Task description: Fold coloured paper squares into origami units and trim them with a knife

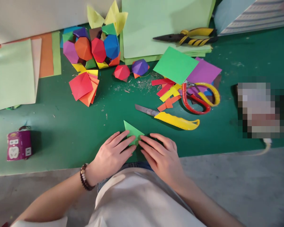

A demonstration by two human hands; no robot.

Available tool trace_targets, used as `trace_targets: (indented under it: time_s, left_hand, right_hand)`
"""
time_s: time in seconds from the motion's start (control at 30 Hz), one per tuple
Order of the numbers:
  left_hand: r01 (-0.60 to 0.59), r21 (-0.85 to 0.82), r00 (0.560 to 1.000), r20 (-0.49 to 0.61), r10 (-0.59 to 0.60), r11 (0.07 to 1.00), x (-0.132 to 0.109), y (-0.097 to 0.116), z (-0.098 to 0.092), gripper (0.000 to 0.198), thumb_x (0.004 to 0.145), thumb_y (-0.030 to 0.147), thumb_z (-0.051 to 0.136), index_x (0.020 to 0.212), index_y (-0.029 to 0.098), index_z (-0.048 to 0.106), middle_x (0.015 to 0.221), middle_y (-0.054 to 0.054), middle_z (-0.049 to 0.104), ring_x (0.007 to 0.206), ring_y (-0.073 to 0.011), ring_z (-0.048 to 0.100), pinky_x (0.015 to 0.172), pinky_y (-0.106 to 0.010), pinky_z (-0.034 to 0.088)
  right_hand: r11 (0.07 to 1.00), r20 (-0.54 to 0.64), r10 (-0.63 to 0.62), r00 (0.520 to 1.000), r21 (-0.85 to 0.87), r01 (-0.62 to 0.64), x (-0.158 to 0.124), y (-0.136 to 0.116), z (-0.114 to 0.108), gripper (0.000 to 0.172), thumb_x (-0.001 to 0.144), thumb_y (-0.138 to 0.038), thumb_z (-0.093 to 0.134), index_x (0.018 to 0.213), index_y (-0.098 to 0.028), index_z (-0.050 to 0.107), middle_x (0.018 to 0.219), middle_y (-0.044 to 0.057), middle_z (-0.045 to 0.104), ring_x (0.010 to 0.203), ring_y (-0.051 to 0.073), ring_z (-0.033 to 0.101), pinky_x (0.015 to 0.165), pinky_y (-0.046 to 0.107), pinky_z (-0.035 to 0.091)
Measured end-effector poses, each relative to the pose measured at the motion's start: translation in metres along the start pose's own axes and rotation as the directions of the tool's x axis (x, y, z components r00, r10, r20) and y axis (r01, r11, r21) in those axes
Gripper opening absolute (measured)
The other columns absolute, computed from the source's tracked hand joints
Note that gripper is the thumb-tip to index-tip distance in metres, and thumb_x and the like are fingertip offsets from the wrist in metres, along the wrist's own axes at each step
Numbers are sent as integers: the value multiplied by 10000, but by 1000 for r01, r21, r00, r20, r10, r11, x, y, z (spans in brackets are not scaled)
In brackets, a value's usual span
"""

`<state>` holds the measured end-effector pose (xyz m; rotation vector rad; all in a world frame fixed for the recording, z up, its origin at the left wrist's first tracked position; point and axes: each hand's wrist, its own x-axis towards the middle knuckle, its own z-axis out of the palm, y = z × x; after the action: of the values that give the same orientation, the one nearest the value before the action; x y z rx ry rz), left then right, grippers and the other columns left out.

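Green folded paper (132, 130) lies on the worktop (61, 151) as a small triangle, directly in front of the person's torso. Judged by its appearance, it is light, thin and fairly soft, so it may slide or crease under uneven pressure. It is best held by pressing down on the folded layers near its lower part, not by the free tip. In the head view, the tip points forward and to the left, away from the person. The long axis runs from this tip back toward the hands, and the lower end is hidden. The left hand (111, 156) and right hand (162, 154) lie palm down on either side, with fingers extended and slightly spread. The fingertips (142, 141) of the right hand and those of the left press on the paper from opposite sides; neither hand pinches it. A yellow utility knife (172, 119) lies just beyond the paper, and red-and-yellow scissors (198, 99) lie farther right.
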<state>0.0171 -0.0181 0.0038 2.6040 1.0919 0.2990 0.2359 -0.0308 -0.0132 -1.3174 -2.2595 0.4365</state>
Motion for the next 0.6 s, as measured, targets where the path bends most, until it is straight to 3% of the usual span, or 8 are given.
trace_targets:
  time_s: [0.17,0.33,0.43,0.6]
  left_hand:
    - [-9,-47,1000,-19,8,999,4,-5,-3,202,945,222,556,1099,221,687,1315,-34,647,1311,-250,513,1076,-444,460]
    - [-31,-56,999,-17,30,998,5,-9,-4,205,946,224,555,1109,231,680,1322,-20,645,1305,-240,519,1055,-433,460]
    - [-44,-58,999,-15,43,997,4,-11,-3,220,941,228,563,1131,234,672,1330,-31,639,1305,-243,520,1044,-435,461]
    - [-45,-72,999,-20,44,996,2,-12,-1,241,952,230,541,1158,235,665,1345,-38,629,1315,-232,511,1058,-419,447]
  right_hand:
    - [997,-45,71,996,31,-70,4,5,-1,245,907,-158,614,1131,-240,666,1105,1,741,1109,265,563,918,451,426]
    - [1000,-119,-18,993,11,19,21,20,-2,136,905,-157,612,1002,-222,682,936,48,719,880,197,625,783,354,510]
    - [996,-100,-74,992,-47,69,30,29,0,92,917,-171,597,898,-214,676,786,33,667,731,162,610,689,309,499]
    - [989,-70,-144,987,-43,141,34,35,4,104,927,-161,578,881,-195,665,755,28,656,702,148,607,669,282,496]
